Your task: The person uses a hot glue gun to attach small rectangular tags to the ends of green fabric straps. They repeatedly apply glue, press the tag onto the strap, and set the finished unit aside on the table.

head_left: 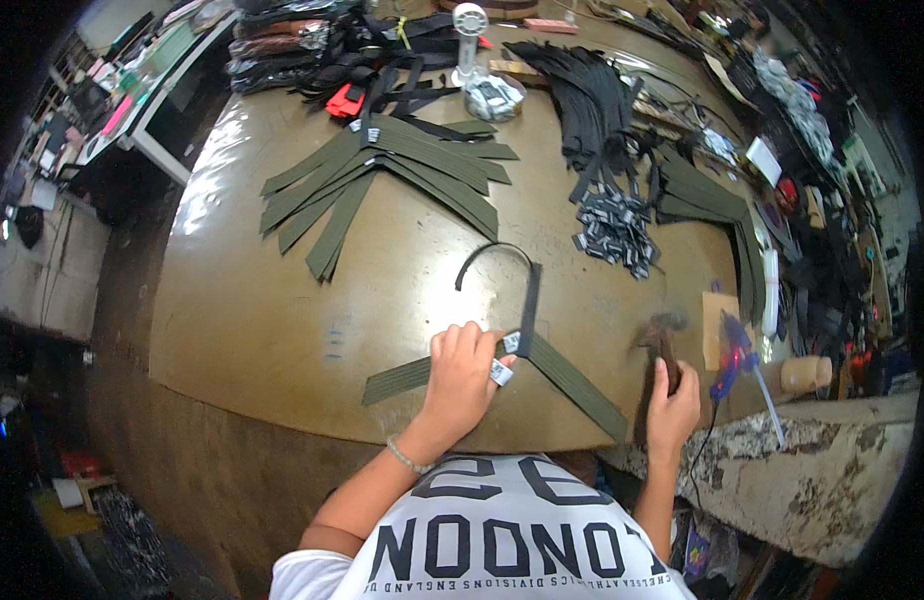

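My left hand (464, 372) presses down on an olive webbing strap (574, 390) near the table's front edge, its fingers bent together over it. Beside its fingertips are small white labels (500, 372), at the point where the strap bends in a wide V. A narrow black strap (531, 300) runs up from that bend and curls over to the left. To the right, my right hand (672, 398) is closed around the handle of a hammer (666, 345). The hammer's head is raised toward the far side and slightly blurred.
Several V-shaped olive straps (422, 165) lie fanned out at the far left. Black straps (592, 100) and a heap of small labelled pieces (616, 232) are at the far right. A white hand fan (469, 40) stands at the back. A blue-purple corded tool (734, 358) sits at right.
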A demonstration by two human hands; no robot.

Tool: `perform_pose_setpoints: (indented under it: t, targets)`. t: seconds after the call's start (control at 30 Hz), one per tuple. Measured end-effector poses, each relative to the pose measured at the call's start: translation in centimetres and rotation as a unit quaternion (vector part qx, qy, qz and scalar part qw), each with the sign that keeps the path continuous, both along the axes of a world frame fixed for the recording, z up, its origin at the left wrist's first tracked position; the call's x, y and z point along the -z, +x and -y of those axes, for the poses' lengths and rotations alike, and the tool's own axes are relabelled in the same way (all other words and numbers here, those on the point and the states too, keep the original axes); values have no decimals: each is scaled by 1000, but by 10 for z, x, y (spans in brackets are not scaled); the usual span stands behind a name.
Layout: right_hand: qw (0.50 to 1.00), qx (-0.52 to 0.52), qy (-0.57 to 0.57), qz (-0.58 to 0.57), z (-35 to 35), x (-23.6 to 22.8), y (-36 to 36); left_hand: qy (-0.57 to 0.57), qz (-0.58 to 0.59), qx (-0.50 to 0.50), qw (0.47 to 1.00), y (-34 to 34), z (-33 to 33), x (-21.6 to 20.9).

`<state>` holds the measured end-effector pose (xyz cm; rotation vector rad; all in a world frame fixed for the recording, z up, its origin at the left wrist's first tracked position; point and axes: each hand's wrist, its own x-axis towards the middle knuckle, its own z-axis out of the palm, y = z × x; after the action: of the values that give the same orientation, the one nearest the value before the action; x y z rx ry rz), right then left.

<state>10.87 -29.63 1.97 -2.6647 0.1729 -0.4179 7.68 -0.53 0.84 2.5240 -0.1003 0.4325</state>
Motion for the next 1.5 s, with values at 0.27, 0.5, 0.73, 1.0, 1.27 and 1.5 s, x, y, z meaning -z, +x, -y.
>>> perform_pose_setpoints:
  t: [0.27, 0.5, 0.73, 1.0, 1.27, 1.5]
  targets:
    - [992, 15, -119, 29, 13, 26, 8, -84, 74, 108, 988, 87, -44, -45]
    - [989, -2, -138, 51, 11, 25, 7, -166, 92, -105, 976, 160, -238, -64]
    - [990, 8, -126, 59, 11, 24, 11, -131, 211, -79, 965, 220, -143, -32]
    - [992, -12, -57, 113, 8, 4, 12, -49, -59, -3, 997, 284, 35, 8]
    - [870, -202, 449, 34, -67, -21, 45, -618, -164, 91, 763, 163, 17, -56]
    - [494, -346, 647, -467, -131, -19, 136, -351, -184, -74, 915, 12, -4, -45]
